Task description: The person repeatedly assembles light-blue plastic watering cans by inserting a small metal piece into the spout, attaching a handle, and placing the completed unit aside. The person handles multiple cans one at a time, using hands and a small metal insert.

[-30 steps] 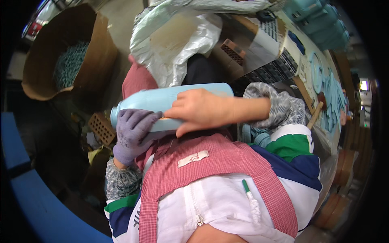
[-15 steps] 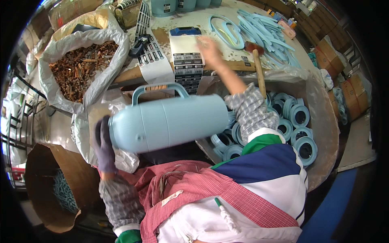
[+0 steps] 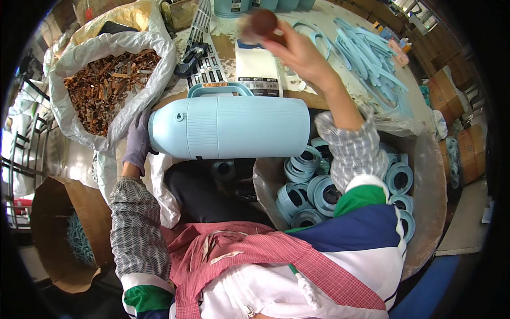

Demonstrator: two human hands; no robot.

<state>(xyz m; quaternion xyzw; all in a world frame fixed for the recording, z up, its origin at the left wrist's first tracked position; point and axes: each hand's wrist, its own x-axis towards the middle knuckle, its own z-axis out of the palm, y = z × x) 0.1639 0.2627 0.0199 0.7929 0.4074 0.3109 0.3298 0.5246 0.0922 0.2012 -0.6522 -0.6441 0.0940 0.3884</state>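
Observation:
A light-blue vacuum flask casing (image 3: 260, 126) lies on its side before me, its carrying handle (image 3: 220, 87) on the far side. My left hand (image 3: 138, 139), in a grey-purple glove, is closed against the casing's left end. Above the bench my bare right hand (image 3: 305, 56) is raised, closed on a mallet (image 3: 263, 24) with a round reddish-brown head. The mallet's head is partly blurred, and most of its handle is hidden. Beyond the casing a stack of label sheets (image 3: 257, 66) lies on the bench.
Light-blue rings (image 3: 324, 194) fill a plastic-lined bin at right. A white sack (image 3: 114, 48) of brown pieces stands at left, above a cardboard drum (image 3: 48, 234). Light-blue strips (image 3: 366, 53) and a black clamp-like tool (image 3: 192, 59) lie on the bench.
My right hand has taken up the mallet from the bench and lifted it to the left. The casing has levelled and turned, its small hole now toward the far side.

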